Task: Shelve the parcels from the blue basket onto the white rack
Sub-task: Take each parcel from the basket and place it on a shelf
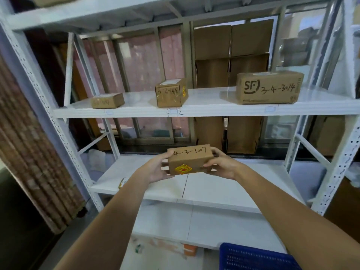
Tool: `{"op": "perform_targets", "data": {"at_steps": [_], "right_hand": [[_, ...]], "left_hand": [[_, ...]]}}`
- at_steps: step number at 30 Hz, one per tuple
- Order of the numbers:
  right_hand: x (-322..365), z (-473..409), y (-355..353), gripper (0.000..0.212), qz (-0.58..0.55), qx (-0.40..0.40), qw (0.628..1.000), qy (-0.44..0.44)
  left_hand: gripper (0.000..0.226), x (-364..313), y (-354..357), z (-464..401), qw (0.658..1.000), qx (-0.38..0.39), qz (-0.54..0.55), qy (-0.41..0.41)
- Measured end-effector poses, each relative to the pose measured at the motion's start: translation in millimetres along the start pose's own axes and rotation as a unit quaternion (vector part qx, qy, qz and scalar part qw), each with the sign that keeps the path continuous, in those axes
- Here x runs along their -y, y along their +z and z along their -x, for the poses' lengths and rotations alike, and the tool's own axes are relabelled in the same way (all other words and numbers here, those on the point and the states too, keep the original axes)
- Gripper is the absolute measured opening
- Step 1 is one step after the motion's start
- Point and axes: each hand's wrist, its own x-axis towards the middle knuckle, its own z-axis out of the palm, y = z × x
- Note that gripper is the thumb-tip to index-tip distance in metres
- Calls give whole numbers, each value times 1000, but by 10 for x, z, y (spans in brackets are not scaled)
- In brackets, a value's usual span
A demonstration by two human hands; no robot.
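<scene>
Parcels were going onto the tall white steel rack point(214, 109), which filled most of the view. Its upper shelf carried three: a big brown SF-printed carton point(269, 88) at 2 o'clock, a taped cube-shaped carton point(171, 93) at 12, and a flat small carton point(108, 100) at 10. A blue perforated plastic basket point(253, 257) sat at 5 o'clock, only a corner in frame, contents not visible. The small brown cardboard box marked 4-3-3007 point(190, 159) was at centre, held above the middle shelf, not touching it. The left hand point(155, 169) clamped its left end and the right hand point(220, 165) its right end, fingers closed around the box, thumbs on the near face. A yellow-red sticker point(183, 169) faced the camera. Something small and yellow lay at the shelf's 9 o'clock edge; too cropped to identify.

Judgement: placing step, mid-carry. To do it well, lower the box flat, keep the handwritten code facing outward like the others, set it back from the front lip, and release both ends only once it is seated.
</scene>
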Motion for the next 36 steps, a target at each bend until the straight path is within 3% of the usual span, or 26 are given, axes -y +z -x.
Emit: {"op": "perform_targets", "data": {"at_steps": [5, 9, 18, 22, 26, 29, 32, 36], "right_hand": [[198, -354, -95, 42, -28, 27, 999, 32], [190, -663, -166, 30, -15, 1, 999, 34], [-229, -1193, -279, 17, -44, -61, 995, 58], [-548, -1475, -224, 38, -53, -117, 991, 45], [-951, -1773, -146, 44, -45, -189, 979, 55], [-1323, -1966, -91, 54, 1, -236, 967, 92], [-1715, -2226, -87, 51, 40, -295, 948, 114], [-2129, -2568, -82, 28, 61, -345, 926, 143]], "left_hand": [[47, -246, -81, -370, 998, -11, -42, 36], [42, -263, -103, -659, 997, 1, -60, 39], [57, 26, -407, -1361, 995, -69, -54, 37], [42, 287, -619, -1723, 997, -50, -59, 2], [40, 604, -824, -2062, 996, -46, -76, -30], [17, 843, -1030, -2324, 993, -52, -82, -60], [15, 1044, -1201, -2621, 993, -41, -76, -82], [14, 1316, -1422, -3022, 992, -40, -68, -103]]}}
